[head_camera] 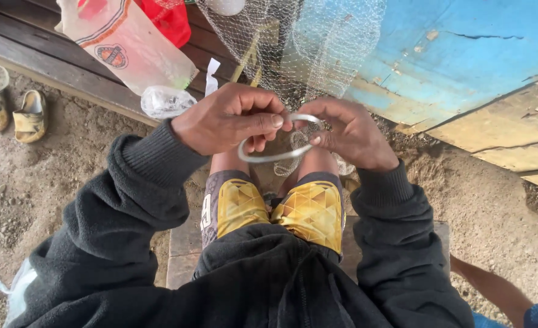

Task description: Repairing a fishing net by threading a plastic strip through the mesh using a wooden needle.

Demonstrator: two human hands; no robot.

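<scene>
— So, what did the hands have hold of?

— A grey ring (279,146) of stiff cord or wire. The left hand (229,118) was curled nearly closed, thumb pressed down on the loop's top edge. The right hand (348,133) pinched the other side between thumb and bent fingers.

— And where was the ring?

— Just above the knees, over the yellow-patterned shorts (293,209), right against the fine mesh net (305,42) hanging in front.

— Anything else about?

— A clear plastic bag (129,42) on the wooden bench (50,64), a crumpled plastic bottle (165,100) beside it, yellow sandals (29,115) on the dirt, and a blue painted board (457,48) to the right.
</scene>
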